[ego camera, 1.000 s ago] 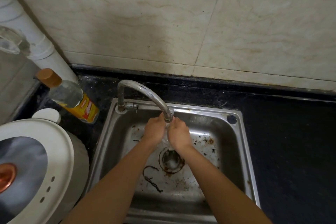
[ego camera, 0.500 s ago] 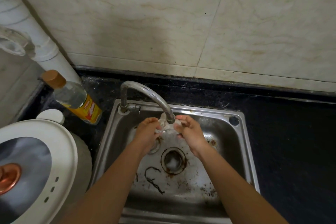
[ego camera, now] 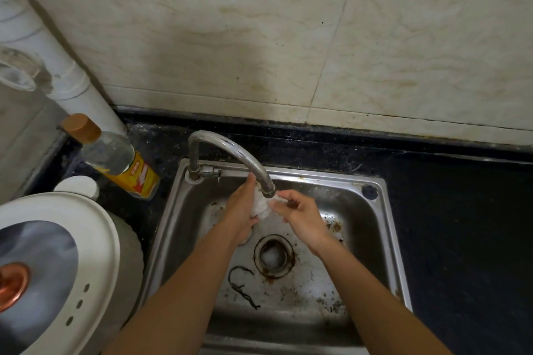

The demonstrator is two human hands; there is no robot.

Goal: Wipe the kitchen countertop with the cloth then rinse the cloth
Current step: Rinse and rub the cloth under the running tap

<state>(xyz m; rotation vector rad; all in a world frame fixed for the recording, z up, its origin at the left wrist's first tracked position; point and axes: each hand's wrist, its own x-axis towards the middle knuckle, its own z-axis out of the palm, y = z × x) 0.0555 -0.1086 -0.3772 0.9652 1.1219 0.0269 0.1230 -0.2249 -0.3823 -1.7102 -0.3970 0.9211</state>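
A small white cloth (ego camera: 263, 206) is bunched up right under the spout of the curved steel tap (ego camera: 230, 150), over the steel sink (ego camera: 375, 239). My left hand (ego camera: 243, 210) cups the cloth from the left with its fingers curled round it. My right hand (ego camera: 297, 212) pinches the cloth's right end between thumb and fingers. Much of the cloth is hidden by both hands and the spout. The black countertop (ego camera: 461, 225) lies to the right of the sink.
A clear bottle with a yellow label and brown cap (ego camera: 115, 158) leans at the sink's left. A white appliance lid with a copper knob (ego camera: 52, 277) fills the lower left. A white pipe (ego camera: 57, 66) runs along the tiled wall. Debris and a drain (ego camera: 274, 256) lie in the basin.
My hands, pressed together under the spout a second ago, have parted a little, and the white cloth now shows between them. The view has shifted slightly.
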